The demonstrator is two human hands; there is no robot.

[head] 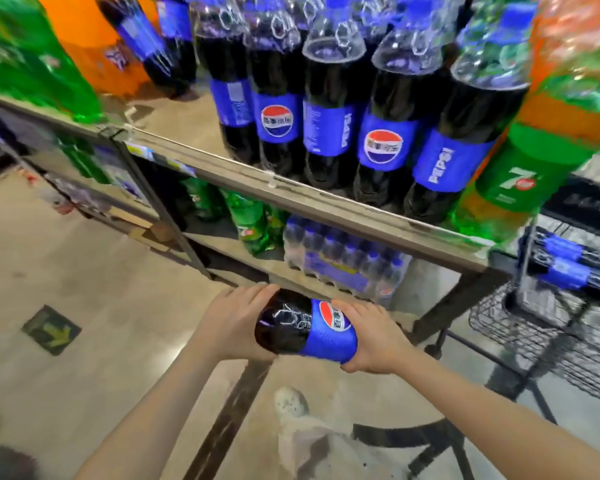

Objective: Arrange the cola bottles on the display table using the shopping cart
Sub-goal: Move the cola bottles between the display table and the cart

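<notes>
Already the display table (326,199) is seen to be largely stocked: along its front edge a row of upright cola bottles (381,133) with blue labels is stood close together, with more dark bottles ranked behind them, while green bottles (25,64) and orange bottles (90,39) are set to the far left and a green-labelled bottle (520,181) is stood at the right end. A stretch of bare tabletop can be made out to the left of the cola row, so room is judged to be left for more. On the lower shelf (222,244) green bottles and a shrink-wrapped pack of small bottles (343,261) are stored. At the right the shopping cart (551,327) is parked just beside the table, and at least two more cola bottles (565,268) are seen lying in it, so the unloading is judged to be unfinished; how many remain cannot be told. Below the table's edge one cola bottle (305,327) is held on its side, well short of the tabletop and not yet placed. Its dark end is cupped by the left hand (236,323), and its blue-labelled part is gripped by the right hand (371,337) with fingers wrapped round it. Lifting and standing it upright is judged to be the step in hand.
</notes>
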